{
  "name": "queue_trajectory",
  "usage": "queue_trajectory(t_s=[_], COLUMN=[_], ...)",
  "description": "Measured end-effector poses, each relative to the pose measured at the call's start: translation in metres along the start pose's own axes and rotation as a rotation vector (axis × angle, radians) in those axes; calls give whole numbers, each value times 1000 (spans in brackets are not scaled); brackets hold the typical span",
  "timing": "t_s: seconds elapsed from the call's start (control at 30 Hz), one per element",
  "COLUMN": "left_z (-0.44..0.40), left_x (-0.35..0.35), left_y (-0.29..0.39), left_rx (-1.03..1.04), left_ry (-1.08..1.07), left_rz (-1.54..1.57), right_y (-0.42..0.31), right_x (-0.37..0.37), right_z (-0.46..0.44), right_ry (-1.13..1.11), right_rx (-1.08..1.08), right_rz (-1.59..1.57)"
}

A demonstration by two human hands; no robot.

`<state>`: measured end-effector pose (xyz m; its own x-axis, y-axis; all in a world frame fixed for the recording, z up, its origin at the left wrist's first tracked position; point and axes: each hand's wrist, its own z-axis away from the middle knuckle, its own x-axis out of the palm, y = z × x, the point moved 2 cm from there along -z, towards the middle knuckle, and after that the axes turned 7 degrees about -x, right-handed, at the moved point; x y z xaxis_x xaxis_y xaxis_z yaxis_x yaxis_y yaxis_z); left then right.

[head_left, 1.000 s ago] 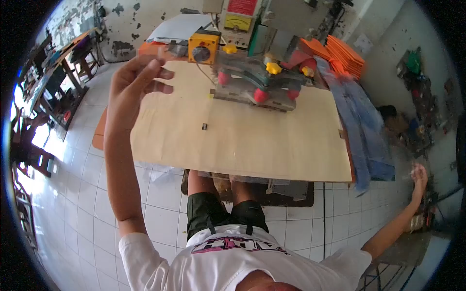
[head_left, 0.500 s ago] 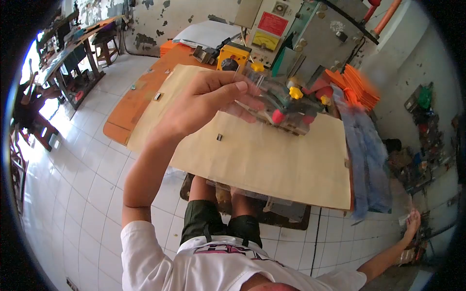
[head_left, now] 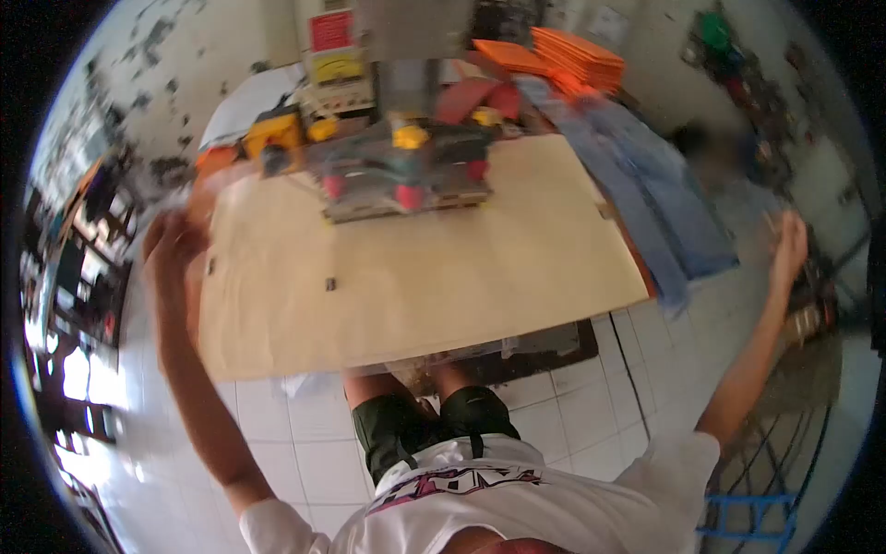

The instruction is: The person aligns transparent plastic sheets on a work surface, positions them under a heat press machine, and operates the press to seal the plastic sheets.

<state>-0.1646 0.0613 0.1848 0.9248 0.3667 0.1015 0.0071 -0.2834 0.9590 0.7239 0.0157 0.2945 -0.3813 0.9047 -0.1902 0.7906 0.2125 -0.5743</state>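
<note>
My left hand (head_left: 175, 242) is at the left edge of the table, its fingers curled and blurred by motion. A faint clear plastic sheet (head_left: 226, 177) trails from it towards the machine. Out to the far right, beyond the table, my right hand (head_left: 787, 245) is closed in a pinch on another thin clear plastic sheet (head_left: 744, 208), hard to make out. Between the hands stands a press-like machine (head_left: 406, 171) with yellow knobs and red knobs, blurred. Its base rests on the cream-covered tabletop (head_left: 443, 286).
Bluish plastic sheets (head_left: 637, 171) hang over the table's right edge. Orange stacks (head_left: 577, 63) lie at the back right. A yellow box with a dark knob (head_left: 274, 138) sits left of the machine. A small dark piece (head_left: 330, 284) is on the tabletop. A blue frame (head_left: 752, 517) stands lower right.
My left hand has moved left and down, from in front of the machine to the table's left edge. My right hand has risen. The whole view has turned towards the right.
</note>
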Motion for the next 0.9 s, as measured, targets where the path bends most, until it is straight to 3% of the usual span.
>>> queue_trajectory(t_s=[0.03,0.07,0.1,0.17,0.3,0.5,0.6,0.63,0.7,0.83,0.87,0.9], left_z=[-17,-25,-34,-58,-42,-61,-56,-42,-30,-34,-35,-31], left_x=[-39,-66,-102,-177,-209,-340,-340,-308,-261,-247,-239,-218], left_y=[-14,-23,-36,-61,-62,-118,-122,-118,-108,-133,-141,-137], left_rx=[-13,-48,0,-163,-152,-70,212,444,205,417,238,231], left_ry=[0,133,117,225,528,561,493,535,561,250,294,293], left_rz=[-39,-9,-69,-25,-230,-338,-793,-1265,-1079,-1319,-1172,-1174], right_y=[21,-32,-55,-91,-125,-119,-93,-85,-65,-13,4,14], right_x=[5,22,33,53,81,113,130,136,152,185,197,205], right_z=[-10,13,28,55,94,109,119,124,134,154,159,163], right_ry=[-59,-14,-8,-16,-134,-151,-191,-234,-313,-518,-543,-563], right_rx=[-76,-141,-161,-55,-149,-245,-202,-211,-214,-70,-152,-234], right_rz=[-32,46,50,-113,-368,-354,-235,-192,-137,-88,-10,71])
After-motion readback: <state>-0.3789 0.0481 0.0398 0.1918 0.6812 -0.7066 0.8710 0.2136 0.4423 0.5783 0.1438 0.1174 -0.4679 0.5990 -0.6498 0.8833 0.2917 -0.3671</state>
